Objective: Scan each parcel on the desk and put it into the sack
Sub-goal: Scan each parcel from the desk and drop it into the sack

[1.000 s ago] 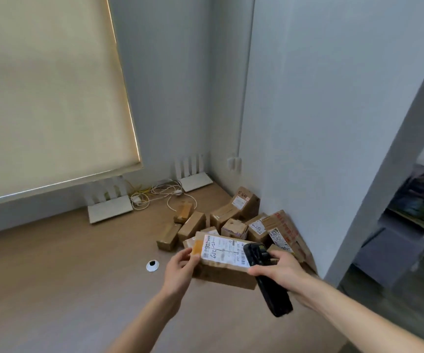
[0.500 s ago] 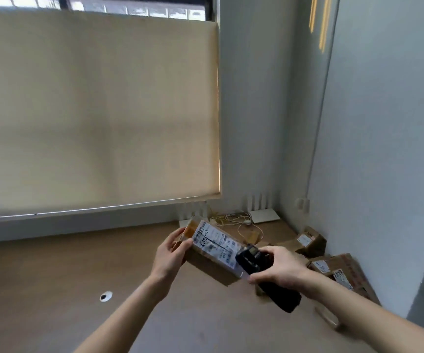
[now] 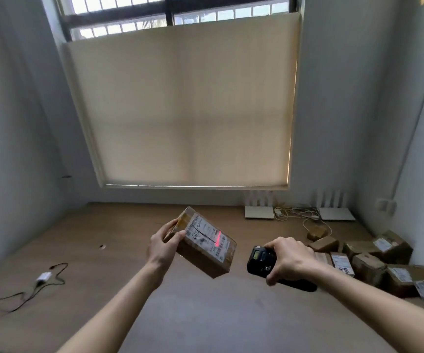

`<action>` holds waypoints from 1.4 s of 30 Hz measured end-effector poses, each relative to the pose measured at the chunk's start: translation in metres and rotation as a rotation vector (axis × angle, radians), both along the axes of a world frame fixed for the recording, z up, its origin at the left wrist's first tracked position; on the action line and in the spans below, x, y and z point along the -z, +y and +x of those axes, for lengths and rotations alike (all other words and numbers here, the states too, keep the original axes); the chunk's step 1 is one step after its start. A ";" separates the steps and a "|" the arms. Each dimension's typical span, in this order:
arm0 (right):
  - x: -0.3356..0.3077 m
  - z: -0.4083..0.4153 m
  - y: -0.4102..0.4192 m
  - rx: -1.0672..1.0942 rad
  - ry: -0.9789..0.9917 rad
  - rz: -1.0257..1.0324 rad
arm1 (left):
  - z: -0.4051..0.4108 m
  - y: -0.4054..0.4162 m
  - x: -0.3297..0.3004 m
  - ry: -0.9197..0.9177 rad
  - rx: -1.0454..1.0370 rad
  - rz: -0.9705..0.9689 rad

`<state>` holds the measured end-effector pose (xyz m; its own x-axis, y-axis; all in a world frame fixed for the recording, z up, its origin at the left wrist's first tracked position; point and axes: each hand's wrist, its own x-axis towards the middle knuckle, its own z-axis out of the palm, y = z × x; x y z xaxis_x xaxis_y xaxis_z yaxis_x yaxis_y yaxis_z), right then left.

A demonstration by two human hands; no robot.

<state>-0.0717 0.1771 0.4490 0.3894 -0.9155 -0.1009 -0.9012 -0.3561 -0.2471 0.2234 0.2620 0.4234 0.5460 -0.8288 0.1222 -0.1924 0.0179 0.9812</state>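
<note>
Head view, the only one I've got. My left hand [image 3: 164, 244] grips a brown cardboard parcel [image 3: 207, 247] at its far-left end, thumb on top, fingers curled under; the box is held up off the wooden desk [image 3: 119, 225], tilted, its white shipping label [image 3: 206, 236] facing up toward me. A red scan line [image 3: 218, 236] falls across the label's right part. My right hand [image 3: 288, 259] is wrapped around a black handheld scanner [image 3: 263, 258], fingers curled over the top, small screen end pointing left at the parcel; scanner and box are near each other but apart.

Remaining parcels [image 3: 374, 263] sit in a heap at the desk's right side against the wall, several with white labels; exact count hard to tell. Behind them, two white routers [image 3: 259, 212] stand along the back edge under the window, a tangle of white cables [image 3: 297, 212] between them. On the left of the desk lies a black cable with a white adapter [image 3: 44, 276]. Beige roller blind [image 3: 188, 105] covers most of the window. No sack seen in this view.
</note>
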 end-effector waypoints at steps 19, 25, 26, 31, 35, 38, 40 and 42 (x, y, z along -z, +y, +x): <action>-0.022 0.174 0.075 -0.187 0.025 -0.030 | 0.144 0.135 -0.005 0.031 -0.194 -0.024; -0.025 0.245 0.126 -0.267 0.017 -0.032 | 0.206 0.201 -0.003 0.033 -0.292 -0.045; -0.024 0.259 0.135 -0.280 0.009 -0.031 | 0.217 0.214 -0.004 0.033 -0.302 -0.044; -0.010 0.334 0.179 -0.386 -0.163 0.164 | 0.271 0.291 0.002 0.098 -0.383 -0.046; 0.008 0.412 0.238 -0.496 -0.459 0.453 | 0.317 0.365 0.018 0.252 -0.525 -0.057; 0.027 0.478 0.288 -0.569 -0.567 0.613 | 0.349 0.422 0.032 0.302 -0.635 -0.045; 0.042 0.520 0.316 -0.622 -0.609 0.684 | 0.371 0.459 0.042 0.327 -0.698 -0.027; 0.056 0.559 0.339 -0.663 -0.624 0.735 | 0.391 0.492 0.055 0.327 -0.760 -0.001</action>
